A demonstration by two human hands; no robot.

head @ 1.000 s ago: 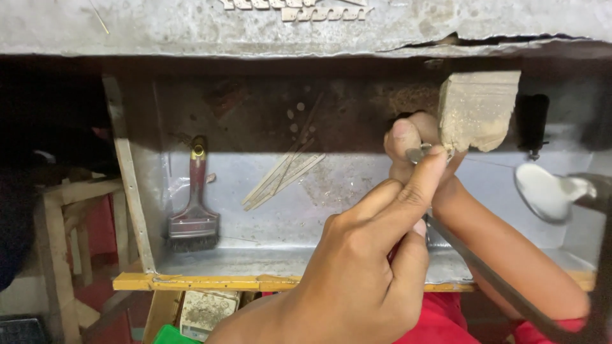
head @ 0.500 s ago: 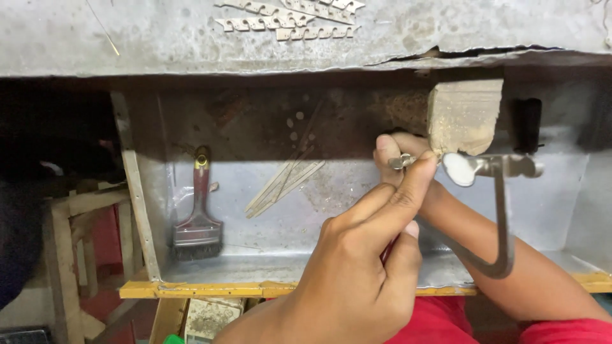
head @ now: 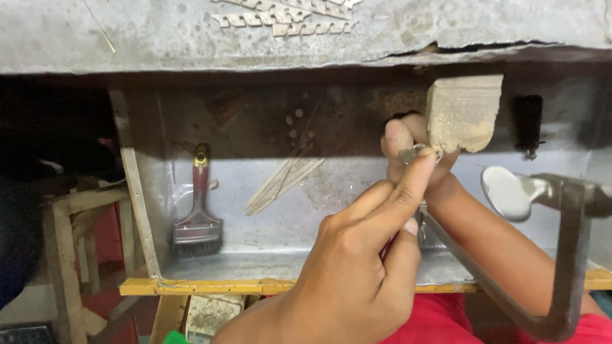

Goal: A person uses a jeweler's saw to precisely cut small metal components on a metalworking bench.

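Both hands pinch a small metal piece [head: 411, 153] against the wooden block [head: 464, 113] at one o'clock, left hand [head: 363, 255] in front, right hand [head: 414, 143] behind, a saw frame [head: 561, 255] at four o'clock.

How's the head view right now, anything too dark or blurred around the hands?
Head view: the hands and the small metal piece pinched at the wooden peg are lit and fairly sharp; the saw frame near the lens is soft; the recess under the bench top and the left side lie in deep shadow; the brush reads clearly.
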